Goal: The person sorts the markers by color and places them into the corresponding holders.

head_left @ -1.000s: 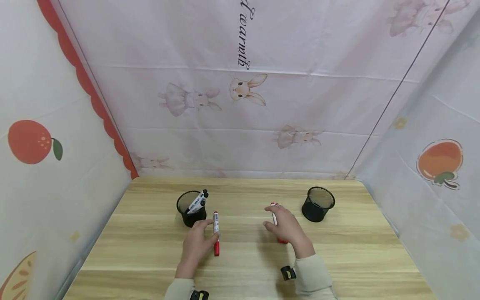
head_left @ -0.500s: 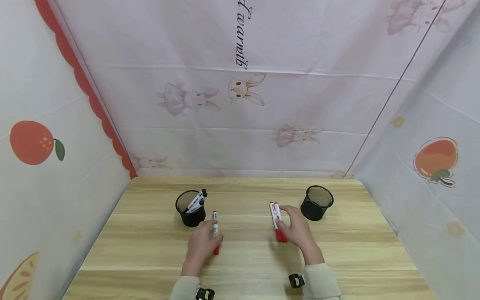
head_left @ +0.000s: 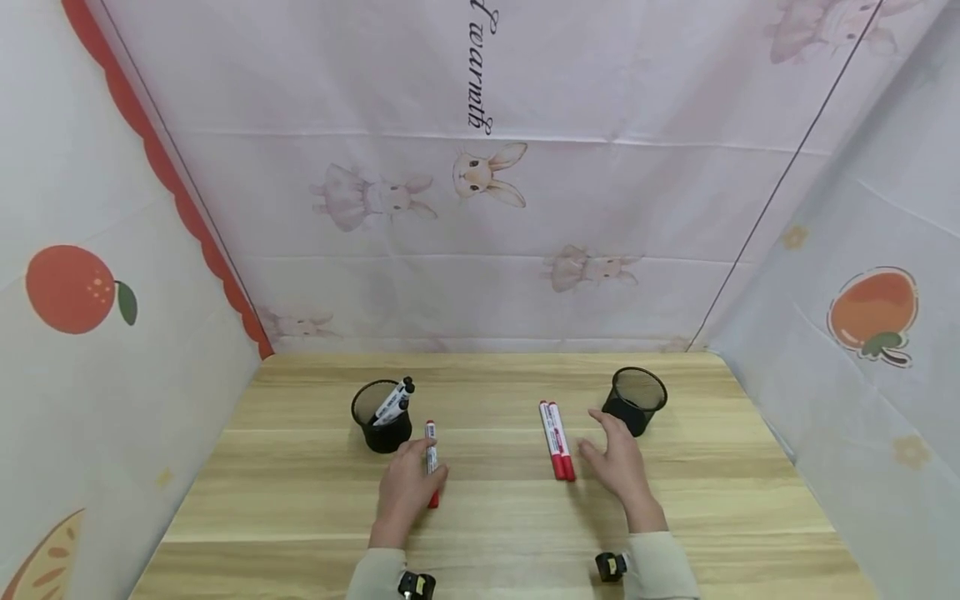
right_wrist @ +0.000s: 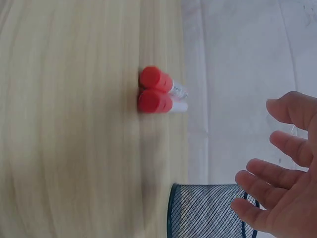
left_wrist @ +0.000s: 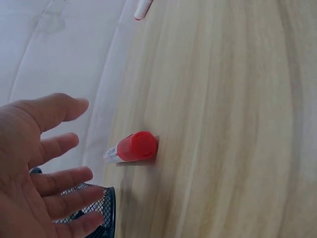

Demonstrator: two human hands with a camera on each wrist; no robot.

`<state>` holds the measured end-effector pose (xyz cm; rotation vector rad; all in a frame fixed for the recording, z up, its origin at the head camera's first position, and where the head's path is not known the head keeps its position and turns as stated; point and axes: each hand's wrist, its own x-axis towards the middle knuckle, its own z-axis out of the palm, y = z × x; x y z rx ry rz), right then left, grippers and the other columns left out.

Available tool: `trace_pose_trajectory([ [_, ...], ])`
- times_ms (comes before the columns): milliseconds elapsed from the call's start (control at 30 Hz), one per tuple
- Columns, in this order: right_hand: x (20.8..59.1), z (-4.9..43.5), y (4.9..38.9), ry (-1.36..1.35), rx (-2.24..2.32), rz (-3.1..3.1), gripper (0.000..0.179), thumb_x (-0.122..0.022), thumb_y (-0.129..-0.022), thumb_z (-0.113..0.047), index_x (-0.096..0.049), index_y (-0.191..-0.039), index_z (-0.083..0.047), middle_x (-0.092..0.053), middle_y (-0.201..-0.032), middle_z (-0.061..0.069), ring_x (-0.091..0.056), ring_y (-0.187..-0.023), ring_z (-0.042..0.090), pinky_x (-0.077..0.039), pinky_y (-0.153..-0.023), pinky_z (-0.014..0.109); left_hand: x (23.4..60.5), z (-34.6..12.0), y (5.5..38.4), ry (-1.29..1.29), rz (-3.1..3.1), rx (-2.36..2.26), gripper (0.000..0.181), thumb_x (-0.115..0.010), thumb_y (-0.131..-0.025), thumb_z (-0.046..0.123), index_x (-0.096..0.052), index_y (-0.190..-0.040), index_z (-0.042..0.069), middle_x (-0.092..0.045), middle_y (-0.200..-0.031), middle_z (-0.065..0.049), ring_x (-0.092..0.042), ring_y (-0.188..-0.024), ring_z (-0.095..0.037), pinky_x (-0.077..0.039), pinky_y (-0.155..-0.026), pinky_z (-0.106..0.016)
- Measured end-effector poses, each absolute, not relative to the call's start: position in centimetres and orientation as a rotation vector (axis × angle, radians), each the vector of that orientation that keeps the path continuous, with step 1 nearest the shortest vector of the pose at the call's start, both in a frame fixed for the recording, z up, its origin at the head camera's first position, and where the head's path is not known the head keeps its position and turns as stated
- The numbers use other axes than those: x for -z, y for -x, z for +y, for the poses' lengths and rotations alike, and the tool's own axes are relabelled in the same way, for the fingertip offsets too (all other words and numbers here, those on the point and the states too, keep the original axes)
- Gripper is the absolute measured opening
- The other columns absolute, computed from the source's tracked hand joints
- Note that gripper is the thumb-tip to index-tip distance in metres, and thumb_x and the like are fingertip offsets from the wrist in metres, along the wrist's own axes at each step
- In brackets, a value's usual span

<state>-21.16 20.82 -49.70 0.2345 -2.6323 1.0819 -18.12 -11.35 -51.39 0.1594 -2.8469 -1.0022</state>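
Over a single red-capped white marker (head_left: 431, 457) hovers my left hand (head_left: 406, 485), fingers spread and thumb apart. In the left wrist view that marker's red cap (left_wrist: 139, 146) lies clear of the fingers. Two more red-capped markers (head_left: 557, 442) lie side by side to the right of the middle. My right hand (head_left: 618, 462) is held open to the right of this pair, touching neither. The right wrist view shows both red caps (right_wrist: 153, 89) away from the relaxed fingers. Just beyond that hand stands a black mesh pen cup (head_left: 634, 402).
Another black mesh cup (head_left: 382, 429), holding black-capped markers (head_left: 395, 402), stands beyond my left hand. The wooden table (head_left: 487, 533) ends at a printed cloth wall (head_left: 420, 300) at the back. More cloth hangs on both sides.
My right hand has moved right, off the two markers, which now show fully. The left hand has shifted slightly right over its marker. The markers and cups have stayed put.
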Motion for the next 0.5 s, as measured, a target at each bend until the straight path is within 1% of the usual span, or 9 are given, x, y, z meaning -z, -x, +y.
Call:
trace_pose_trajectory([
  [167, 50.1, 21.6, 21.3, -0.173, -1.09, -2.631, 0.048, -0.073, -0.078, -0.007, -0.055, -0.122, 0.004, -0.052, -0.12, 0.027, -0.048, -0.11, 0.044, -0.038, -0.09, 0.056, 51.9, -11.2, 18.3, -0.153, -2.835, 0.935, 0.042, -0.076, -0.073, 0.022, -0.066, -0.111, 0.007, -0.059, -0.111, -0.016, -0.058, -0.092, -0.03, -0.048, -0.073, -0.045],
  [267, 50.4, 22.0, 21.4, -0.125, -1.104, -2.616, 0.046, -0.072, -0.078, -0.007, -0.055, -0.12, 0.004, -0.053, -0.118, 0.026, -0.05, -0.107, 0.043, -0.039, -0.088, 0.055, 52.1, -10.9, 18.5, -0.151, -2.82, 0.93, 0.041, -0.076, -0.072, 0.022, -0.067, -0.109, 0.007, -0.059, -0.109, -0.015, -0.058, -0.087, -0.028, -0.049, -0.07, -0.044],
  [500, 51.2, 22.9, 21.4, -0.024, -1.142, -2.492, 0.043, -0.072, -0.074, 0.0, -0.056, -0.113, 0.005, -0.058, -0.107, 0.026, -0.055, -0.096, 0.04, -0.042, -0.082, 0.05, 52.4, -10.3, 18.5, -0.195, -2.81, 0.972, 0.04, -0.075, -0.074, 0.024, -0.066, -0.11, 0.008, -0.057, -0.111, -0.016, -0.058, -0.092, -0.032, -0.048, -0.075, -0.046],
])
